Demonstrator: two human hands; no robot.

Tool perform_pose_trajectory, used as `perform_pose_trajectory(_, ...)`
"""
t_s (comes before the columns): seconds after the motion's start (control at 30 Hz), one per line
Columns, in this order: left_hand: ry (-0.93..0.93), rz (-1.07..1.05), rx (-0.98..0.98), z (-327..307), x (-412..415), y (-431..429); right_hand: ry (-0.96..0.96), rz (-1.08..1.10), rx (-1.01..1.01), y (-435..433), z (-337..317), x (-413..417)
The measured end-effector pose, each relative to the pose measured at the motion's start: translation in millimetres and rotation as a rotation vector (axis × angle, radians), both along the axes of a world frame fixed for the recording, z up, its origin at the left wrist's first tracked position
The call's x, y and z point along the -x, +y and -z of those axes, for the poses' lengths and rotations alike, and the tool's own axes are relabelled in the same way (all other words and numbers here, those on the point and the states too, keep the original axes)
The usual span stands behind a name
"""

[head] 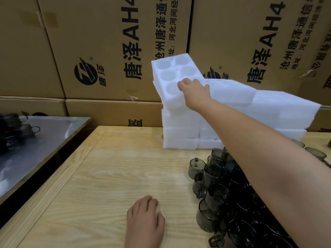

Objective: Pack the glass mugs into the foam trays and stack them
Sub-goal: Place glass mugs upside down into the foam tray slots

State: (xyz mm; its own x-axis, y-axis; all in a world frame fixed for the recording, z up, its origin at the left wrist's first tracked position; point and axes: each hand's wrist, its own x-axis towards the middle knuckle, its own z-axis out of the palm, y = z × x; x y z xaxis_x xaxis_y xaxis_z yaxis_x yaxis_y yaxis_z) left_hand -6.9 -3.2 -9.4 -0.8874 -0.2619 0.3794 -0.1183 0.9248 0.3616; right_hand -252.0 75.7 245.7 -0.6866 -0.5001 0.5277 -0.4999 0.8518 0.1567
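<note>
Curling my right hand over the top foam tray to tip it off the stack beneath my fingers, left hand flat on the surface.

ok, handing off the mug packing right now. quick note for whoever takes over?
Right hand grips the top foam tray, which sits tilted on the stack of trays at the back of the wooden table.
Left hand rests on the table, holding nothing.
Mugs are clustered on the table's right side, under the right arm.
Done: nothing packed in view; the top tray's pockets are empty.
Left: bring the tray down, fill it with mugs, stack it, repeat.
</note>
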Motion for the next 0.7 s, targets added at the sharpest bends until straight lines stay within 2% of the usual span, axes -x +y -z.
perform_pose_trajectory(0.07, -0.078, -0.016, -0.017, -2, 0, 2, 0.024, 0.020, -0.075, 0, 0, -7)
perform_pose_trajectory(0.17, 0.005, -0.065, -0.091, 8, -1, 1, 0.068, 0.095, -0.103, 0, 0, -17)
perform_pose_trajectory(0.23, 0.015, -0.069, -0.119, 7, -3, 2, 0.094, 0.110, -0.042, 4, -3, -27)
perform_pose_trajectory(0.33, -0.014, -0.084, -0.047, 8, 0, -1, 0.082, 0.061, 0.095, 15, -11, -52)
perform_pose_trajectory(0.4, 0.008, -0.092, -0.111, 10, 3, -4, 0.045, -0.022, 0.170, 24, -12, -79)
perform_pose_trajectory(0.47, 0.165, -0.088, -0.367, 6, 2, -5, 0.006, -0.137, 0.233, 35, -4, -116)
perform_pose_trajectory(0.5, 0.242, -0.087, -0.575, 1, 1, -7, -0.011, -0.197, 0.256, 41, 4, -138)
perform_pose_trajectory(0.63, 0.475, -0.066, -1.659, -24, -11, -36, -0.144, -0.373, 0.316, 70, 53, -223)
perform_pose_trajectory(0.7, 0.546, -0.037, -2.073, -23, -25, -68, -0.257, -0.372, 0.311, 85, 81, -256)
